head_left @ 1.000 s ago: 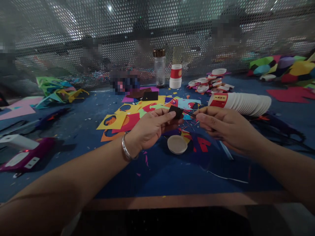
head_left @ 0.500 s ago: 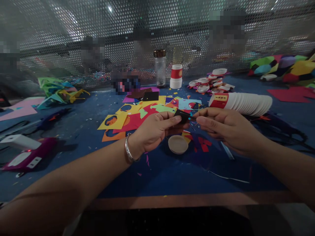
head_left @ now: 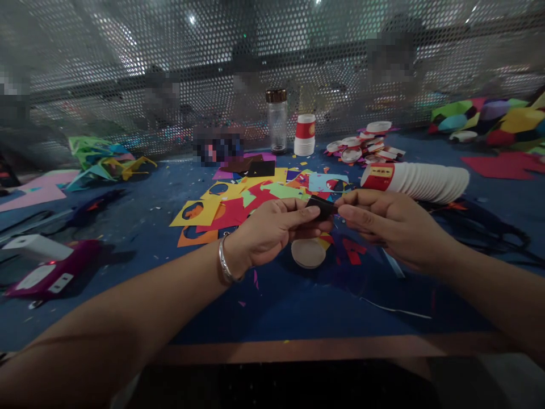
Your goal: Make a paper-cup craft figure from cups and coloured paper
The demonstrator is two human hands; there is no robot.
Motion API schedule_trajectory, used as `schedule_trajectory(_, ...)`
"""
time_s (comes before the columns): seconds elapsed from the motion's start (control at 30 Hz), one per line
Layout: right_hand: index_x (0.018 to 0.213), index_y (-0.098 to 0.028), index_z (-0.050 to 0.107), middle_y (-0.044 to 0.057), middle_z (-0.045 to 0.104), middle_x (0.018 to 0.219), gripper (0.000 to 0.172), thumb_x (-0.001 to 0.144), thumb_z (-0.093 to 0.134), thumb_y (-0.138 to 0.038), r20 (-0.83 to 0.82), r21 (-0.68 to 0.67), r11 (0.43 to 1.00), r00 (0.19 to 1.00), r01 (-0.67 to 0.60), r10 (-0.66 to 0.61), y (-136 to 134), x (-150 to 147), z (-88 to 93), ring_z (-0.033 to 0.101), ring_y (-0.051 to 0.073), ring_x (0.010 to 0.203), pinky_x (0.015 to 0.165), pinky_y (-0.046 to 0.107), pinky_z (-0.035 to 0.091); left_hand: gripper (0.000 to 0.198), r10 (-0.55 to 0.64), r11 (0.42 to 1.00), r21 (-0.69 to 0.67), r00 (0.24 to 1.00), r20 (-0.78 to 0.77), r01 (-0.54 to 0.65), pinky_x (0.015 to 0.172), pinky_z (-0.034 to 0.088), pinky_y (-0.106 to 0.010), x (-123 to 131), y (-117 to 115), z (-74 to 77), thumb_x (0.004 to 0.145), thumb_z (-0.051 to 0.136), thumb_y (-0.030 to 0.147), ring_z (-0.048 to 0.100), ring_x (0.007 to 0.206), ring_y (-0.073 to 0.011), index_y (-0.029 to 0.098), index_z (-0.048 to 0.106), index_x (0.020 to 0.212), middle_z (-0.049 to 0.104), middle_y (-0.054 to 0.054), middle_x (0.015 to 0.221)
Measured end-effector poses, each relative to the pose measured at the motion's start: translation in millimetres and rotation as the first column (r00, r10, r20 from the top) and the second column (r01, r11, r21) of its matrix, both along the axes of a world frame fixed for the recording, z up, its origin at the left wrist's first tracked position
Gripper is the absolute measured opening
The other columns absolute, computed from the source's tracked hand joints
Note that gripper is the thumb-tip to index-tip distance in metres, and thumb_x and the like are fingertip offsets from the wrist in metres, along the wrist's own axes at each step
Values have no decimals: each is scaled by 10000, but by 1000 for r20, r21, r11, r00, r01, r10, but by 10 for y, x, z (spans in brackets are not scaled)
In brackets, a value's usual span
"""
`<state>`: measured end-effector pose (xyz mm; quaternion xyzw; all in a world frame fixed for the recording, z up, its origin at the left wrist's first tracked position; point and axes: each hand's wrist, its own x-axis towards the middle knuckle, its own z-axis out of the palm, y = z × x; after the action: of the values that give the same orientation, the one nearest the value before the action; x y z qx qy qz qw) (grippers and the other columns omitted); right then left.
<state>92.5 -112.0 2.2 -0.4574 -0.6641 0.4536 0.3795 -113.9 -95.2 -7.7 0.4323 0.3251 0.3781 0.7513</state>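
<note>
Between my two hands is a small folded piece of black paper point(head_left: 322, 207), held above the table. My left hand point(head_left: 279, 226) pinches its left side between thumb and fingers. With closed fingertips my right hand point(head_left: 377, 222) grips its right edge. Just below the paper lies a round, pale disc like a cup base point(head_left: 309, 253). Coloured paper sheets point(head_left: 234, 210), some with round holes cut out, spread beyond my left hand. Red paper scraps point(head_left: 352, 250) lie under my right hand.
A stack of paper cups point(head_left: 426, 180) lies beyond my right hand; another cup stack point(head_left: 305, 135) stands beside a glass bottle point(head_left: 277, 122). Cut cup pieces point(head_left: 366, 145) are heaped behind. A purple power strip point(head_left: 55, 270) sits left. Perforated metal screen point(head_left: 204, 74) closes the back.
The black paper has shifted slightly right and its folded face shows differently. My right fingertips have closed in on its right edge. Other things on the table stay put.
</note>
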Motion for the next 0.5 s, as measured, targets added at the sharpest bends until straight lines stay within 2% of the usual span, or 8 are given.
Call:
schedule_trajectory(0.3,858,-178,641,-95,403,524,541,790,774,-698,-45,-17,1000,999,-24,24,19,2,-11,271,57,457,422,245,160,321,-7,997,-72,1000,-28,5,727,537,-203,-8,13,60,986,627,80,681,632,-72,118,640,667,766,-76,741)
schedule_trajectory(0.5,858,-184,651,-84,429,552,524,798,766,-691,-38,-27,999,999,-37,36,49,4,-22,294,61,460,429,249,185,292,-11,994,-105,999,-37,7,695,543,-183,-2,40,69,1001,589,70,715,672,-89,117,664,722,773,-90,741)
